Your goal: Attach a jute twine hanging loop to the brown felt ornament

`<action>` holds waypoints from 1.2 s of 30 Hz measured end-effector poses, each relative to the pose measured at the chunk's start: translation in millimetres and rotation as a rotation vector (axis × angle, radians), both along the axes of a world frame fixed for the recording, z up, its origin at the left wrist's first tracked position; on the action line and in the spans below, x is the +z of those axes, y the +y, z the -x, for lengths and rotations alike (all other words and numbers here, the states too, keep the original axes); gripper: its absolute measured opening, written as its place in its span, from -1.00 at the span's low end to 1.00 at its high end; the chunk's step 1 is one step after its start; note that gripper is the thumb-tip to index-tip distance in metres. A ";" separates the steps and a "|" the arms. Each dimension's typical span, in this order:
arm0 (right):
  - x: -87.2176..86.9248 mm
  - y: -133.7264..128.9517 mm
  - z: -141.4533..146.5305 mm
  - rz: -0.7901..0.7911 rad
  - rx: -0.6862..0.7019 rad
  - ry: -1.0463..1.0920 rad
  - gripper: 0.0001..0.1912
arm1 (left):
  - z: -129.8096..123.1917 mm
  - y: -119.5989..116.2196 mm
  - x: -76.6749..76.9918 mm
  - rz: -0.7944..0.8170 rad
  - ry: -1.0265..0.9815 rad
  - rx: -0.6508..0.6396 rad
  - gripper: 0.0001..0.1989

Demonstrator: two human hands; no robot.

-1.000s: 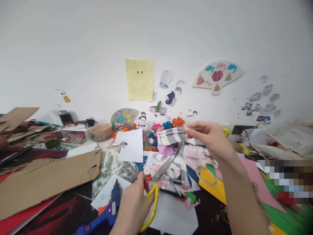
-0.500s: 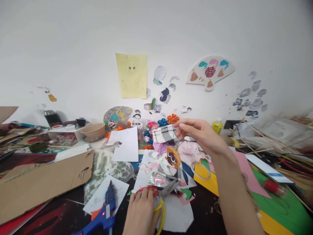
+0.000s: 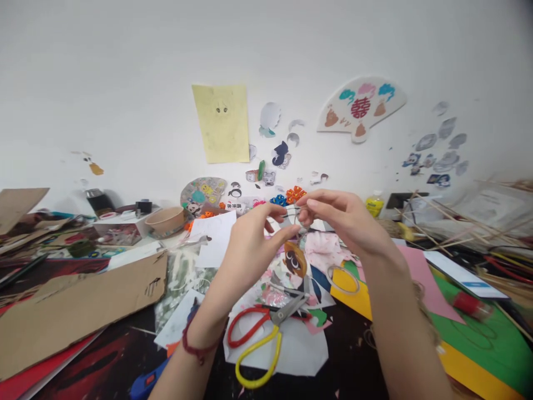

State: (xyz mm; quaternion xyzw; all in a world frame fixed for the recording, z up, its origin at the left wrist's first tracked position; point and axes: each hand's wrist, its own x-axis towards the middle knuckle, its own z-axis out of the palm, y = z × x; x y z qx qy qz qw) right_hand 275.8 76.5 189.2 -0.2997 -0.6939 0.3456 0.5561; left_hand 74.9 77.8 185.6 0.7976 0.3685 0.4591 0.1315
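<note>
Scissors (image 3: 276, 318) now down, below fingers (image 3: 285, 238).

Wears a dark red bracelet (image 3: 195, 349) of thin cord around the left forearm (image 3: 177, 379), just below the wrist, uneven along the edge as if braided or twisted, with a small knotted end of the same red dangling from the lower side, too small and soft in focus to show the weave. Goes bare along the right forearm (image 3: 400, 311), plain and smooth from wrist to lower edge of view, widening steadily on the way down. Ends in a bare left hand (image 3: 250, 244) and a bare right hand (image 3: 343, 222), both slim, with long, slender fingers.
</note>
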 end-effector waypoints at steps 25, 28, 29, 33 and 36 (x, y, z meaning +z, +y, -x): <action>-6.1 14.0 19.2 -0.031 -0.247 -0.107 -0.61 | 4.5 49.7 9.4 0.161 -0.177 -0.332 -0.85; -11.8 23.2 18.0 0.113 -0.119 -0.149 -0.35 | 0.4 53.3 8.6 0.173 -0.243 -0.315 -0.88; -14.5 26.5 19.6 0.139 -0.083 -0.153 -0.30 | -1.1 53.9 8.5 0.180 -0.263 -0.302 -0.88; -24.0 35.8 31.8 0.201 -0.019 -0.165 -0.42 | -5.1 54.5 8.3 0.222 -0.359 -0.270 -0.90; -27.3 38.3 36.9 0.222 0.008 -0.138 -0.58 | -3.8 54.2 8.7 0.261 -0.434 -0.288 -0.90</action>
